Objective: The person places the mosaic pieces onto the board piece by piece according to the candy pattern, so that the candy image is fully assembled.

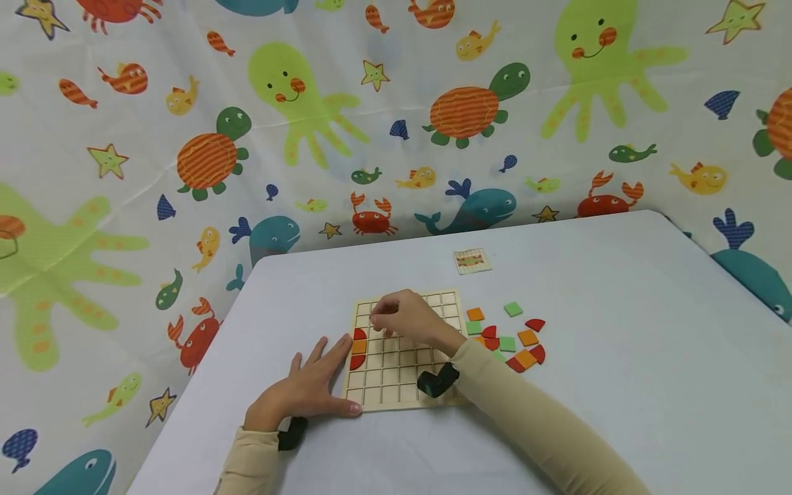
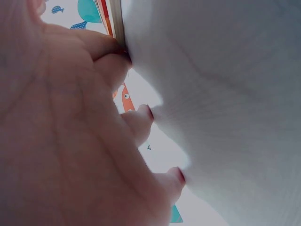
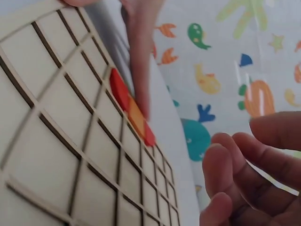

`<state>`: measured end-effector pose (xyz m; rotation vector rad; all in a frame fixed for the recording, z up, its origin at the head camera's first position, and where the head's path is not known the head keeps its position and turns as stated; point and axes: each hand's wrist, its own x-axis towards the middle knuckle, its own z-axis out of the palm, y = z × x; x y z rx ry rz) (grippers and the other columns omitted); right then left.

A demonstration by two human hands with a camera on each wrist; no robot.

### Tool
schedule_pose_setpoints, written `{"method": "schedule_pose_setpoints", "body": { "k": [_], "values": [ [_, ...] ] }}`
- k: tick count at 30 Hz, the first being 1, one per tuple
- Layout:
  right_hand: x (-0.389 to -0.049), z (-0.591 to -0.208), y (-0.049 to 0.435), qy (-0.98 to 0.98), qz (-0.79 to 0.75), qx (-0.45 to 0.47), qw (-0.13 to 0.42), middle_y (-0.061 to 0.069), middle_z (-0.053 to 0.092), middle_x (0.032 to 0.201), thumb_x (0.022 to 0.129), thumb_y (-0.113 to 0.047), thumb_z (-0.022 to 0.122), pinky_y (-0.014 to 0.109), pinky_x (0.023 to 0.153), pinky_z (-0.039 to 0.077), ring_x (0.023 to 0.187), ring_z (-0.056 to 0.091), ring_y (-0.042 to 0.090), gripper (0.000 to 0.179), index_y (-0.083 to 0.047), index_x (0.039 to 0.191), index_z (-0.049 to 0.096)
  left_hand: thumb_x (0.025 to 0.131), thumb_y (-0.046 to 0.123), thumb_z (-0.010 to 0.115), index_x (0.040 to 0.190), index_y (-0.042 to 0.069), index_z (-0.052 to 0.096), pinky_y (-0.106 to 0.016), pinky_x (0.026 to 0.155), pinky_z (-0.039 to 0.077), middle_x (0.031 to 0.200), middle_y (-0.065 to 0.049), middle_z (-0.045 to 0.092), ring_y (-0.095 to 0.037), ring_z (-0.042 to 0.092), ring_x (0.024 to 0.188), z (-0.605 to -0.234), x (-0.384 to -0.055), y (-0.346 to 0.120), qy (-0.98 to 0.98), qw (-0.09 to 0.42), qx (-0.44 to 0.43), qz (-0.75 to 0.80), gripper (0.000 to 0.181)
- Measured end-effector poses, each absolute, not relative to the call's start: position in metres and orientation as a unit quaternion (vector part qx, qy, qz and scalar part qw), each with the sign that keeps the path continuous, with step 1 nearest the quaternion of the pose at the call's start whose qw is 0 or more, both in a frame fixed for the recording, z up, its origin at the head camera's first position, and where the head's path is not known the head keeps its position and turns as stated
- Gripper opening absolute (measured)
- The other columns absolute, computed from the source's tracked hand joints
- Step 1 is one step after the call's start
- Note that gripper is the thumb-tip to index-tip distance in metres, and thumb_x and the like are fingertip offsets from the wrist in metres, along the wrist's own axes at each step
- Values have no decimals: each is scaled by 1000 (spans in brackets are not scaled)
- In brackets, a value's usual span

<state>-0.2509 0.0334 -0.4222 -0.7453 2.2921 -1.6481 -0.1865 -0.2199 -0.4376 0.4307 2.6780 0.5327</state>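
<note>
Nothing readable right now: no words, numbers, brands. Small card (image 1: pixel 473 261) by table's (image 1: pixel 619 309) far edge carries printed picture, any lettering too tiny to make out. Gridded board (image 1: pixel 373 395), coloured tiles (image 1: pixel 528 337), sea-animal curtain (image 1: pixel 396 41): no legible writing either.

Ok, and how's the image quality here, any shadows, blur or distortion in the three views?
Head view: bright and mostly clear, with a soft shadow on the grid board beneath the right hand; left wrist view: dim left hand, tabletop mostly grey with bright patches; right wrist view: the left hand looks blurred, and the grid board's lines bow.
</note>
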Motion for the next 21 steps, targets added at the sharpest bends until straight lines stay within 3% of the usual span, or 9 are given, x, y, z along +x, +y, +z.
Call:
{"method": "schedule_pose_setpoints", "body": {
  "k": [8,13,21],
  "values": [
    [-257,-404,71,796,-545,-249,93,14,75,107,107,-19,66,50,88,59,94,73,36,26,-1,123,75,75,59,92,172,10,21,-80,117,-6,178,-11,18,-46,-1,162,-439,-186,-223,950,188,158,193,130],
    [-262,-400,93,816,-516,-250,72,13,75,110,107,-22,67,47,85,59,97,72,33,27,-4,125,75,75,58,92,172,9,22,-80,117,-5,178,-12,18,-47,0,162,-439,-186,-222,948,187,162,198,130],
    [-262,-395,123,834,-483,-262,55,7,73,121,105,-23,69,45,95,56,106,68,25,32,-5,131,73,75,57,93,172,10,22,-80,118,-5,178,-11,19,-46,0,162,-440,-184,-222,948,186,161,202,129]
  ]
}}
